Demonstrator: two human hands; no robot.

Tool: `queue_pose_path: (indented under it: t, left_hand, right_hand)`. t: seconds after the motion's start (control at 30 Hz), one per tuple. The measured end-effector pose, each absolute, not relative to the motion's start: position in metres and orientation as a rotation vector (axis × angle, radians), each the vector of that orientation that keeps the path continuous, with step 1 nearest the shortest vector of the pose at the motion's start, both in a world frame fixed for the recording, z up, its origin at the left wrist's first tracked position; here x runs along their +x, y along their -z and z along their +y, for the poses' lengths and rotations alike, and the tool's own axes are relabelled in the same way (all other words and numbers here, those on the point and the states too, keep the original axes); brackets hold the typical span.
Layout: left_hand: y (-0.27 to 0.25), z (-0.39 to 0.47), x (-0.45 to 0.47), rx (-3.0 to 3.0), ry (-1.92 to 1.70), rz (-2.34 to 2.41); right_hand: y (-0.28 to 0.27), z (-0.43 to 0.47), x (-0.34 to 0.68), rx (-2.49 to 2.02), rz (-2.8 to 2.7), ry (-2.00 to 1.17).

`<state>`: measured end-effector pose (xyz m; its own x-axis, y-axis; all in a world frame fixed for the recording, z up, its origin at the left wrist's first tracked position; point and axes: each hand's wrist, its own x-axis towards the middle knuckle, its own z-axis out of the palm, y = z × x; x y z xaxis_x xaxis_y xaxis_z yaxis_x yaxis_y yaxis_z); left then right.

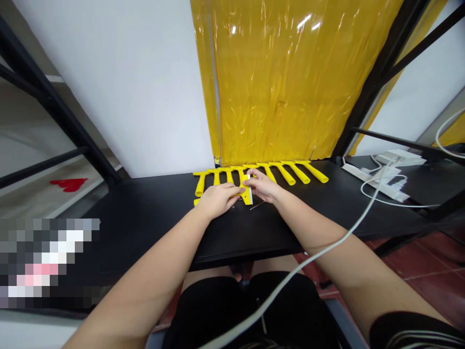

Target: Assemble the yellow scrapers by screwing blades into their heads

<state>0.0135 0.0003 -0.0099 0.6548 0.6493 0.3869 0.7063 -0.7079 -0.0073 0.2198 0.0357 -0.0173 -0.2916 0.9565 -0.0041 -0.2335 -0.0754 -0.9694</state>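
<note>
Between my hands is a yellow scraper (247, 196) with a pale straight strip along its right edge. Its handle runs leftward beneath my left hand (219, 199), whose fingers are closed around it; the handle's end pokes out past the palm. My right hand (262, 186) pinches the head at the pale strip with thumb and fingers. On the black table below the right hand lies a thin metal rod (257, 206). A tiny bright piece (233, 207), too small to name, rests near the left fingertips.
Several yellow scrapers (298, 173) stand in a row along the table's back edge, handles toward me. A white power strip (376, 182) with cables sits at the right. One pale cable (308, 261) crosses the view in front of my right forearm. Black frame posts (379, 72) flank the table (152, 213).
</note>
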Motion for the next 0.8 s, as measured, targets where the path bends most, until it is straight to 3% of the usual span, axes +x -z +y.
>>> queue_pose_path:
  t: [0.2,0.5,0.8]
  left_hand:
    - [0.012,0.001,0.018,-2.701,0.547,-1.154]
    - [0.010,0.003,0.009,-2.848,0.627,-0.993]
    - [0.012,0.002,0.015,-2.800,0.690,-0.986]
  right_hand:
    - [0.020,0.038,0.215,-0.952,-1.209,-1.464]
    - [0.013,0.038,0.235,-0.896,-1.290,-1.651]
    - [0.011,0.039,0.232,-0.935,-1.252,-1.515]
